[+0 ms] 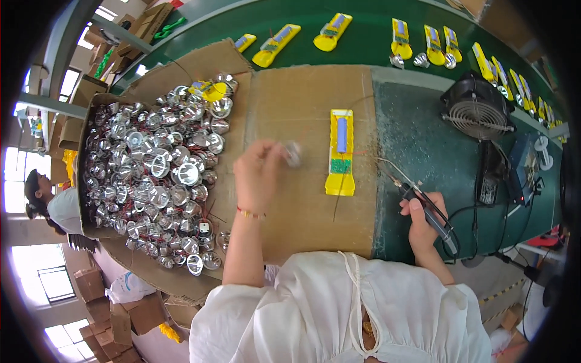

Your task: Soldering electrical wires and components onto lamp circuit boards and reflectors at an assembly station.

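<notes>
My left hand [257, 175] is raised over the cardboard sheet, blurred by motion, its fingers pinched on a small silver lamp reflector [292, 154]. Further right, my right hand [419, 222] is wrapped round a soldering iron [431, 218] with a black handle, its metal tip pointing up and left. Between the two hands lies a yellow flashlight housing [340, 184]. It holds a blue-violet battery cell [342, 134] and a green circuit board [340, 166], and loose wires stick out. The iron's tip is near the housing's right side; whether it touches a wire is too small to tell.
At left, a cardboard box [233, 78] is heaped with silver reflectors [158, 166]. Similar yellow housings [400, 39] line the green surface at the back. At right stand a black fan [478, 109] and a solder spool [543, 152]. Another person [63, 209] is at far left.
</notes>
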### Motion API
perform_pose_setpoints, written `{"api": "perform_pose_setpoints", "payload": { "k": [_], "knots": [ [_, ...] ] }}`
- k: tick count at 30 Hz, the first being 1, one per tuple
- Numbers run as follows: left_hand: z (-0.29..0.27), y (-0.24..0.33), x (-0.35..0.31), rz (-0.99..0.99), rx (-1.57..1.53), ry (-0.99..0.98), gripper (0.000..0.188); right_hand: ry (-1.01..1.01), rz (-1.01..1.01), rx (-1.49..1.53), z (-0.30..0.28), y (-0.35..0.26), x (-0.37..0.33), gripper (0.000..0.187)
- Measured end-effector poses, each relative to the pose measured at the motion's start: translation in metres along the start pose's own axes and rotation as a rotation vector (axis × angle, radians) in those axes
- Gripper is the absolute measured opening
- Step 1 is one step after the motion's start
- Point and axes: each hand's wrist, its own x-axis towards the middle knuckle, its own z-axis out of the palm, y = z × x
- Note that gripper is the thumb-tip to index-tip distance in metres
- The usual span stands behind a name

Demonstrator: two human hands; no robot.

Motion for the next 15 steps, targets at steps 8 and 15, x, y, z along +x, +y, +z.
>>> {"api": "perform_pose_setpoints", "payload": {
  "k": [8,15],
  "knots": [
    [0.043,0.014,-0.044,-0.282,-0.279,-0.219,0.016,-0.304,0.062,-0.121,0.015,-0.003,-0.004,0.016],
    [0.059,0.006,-0.043,-0.105,-0.123,-0.154,0.012,-0.259,0.114,-0.117,0.03,-0.002,0.003,0.014]
  ]
}}
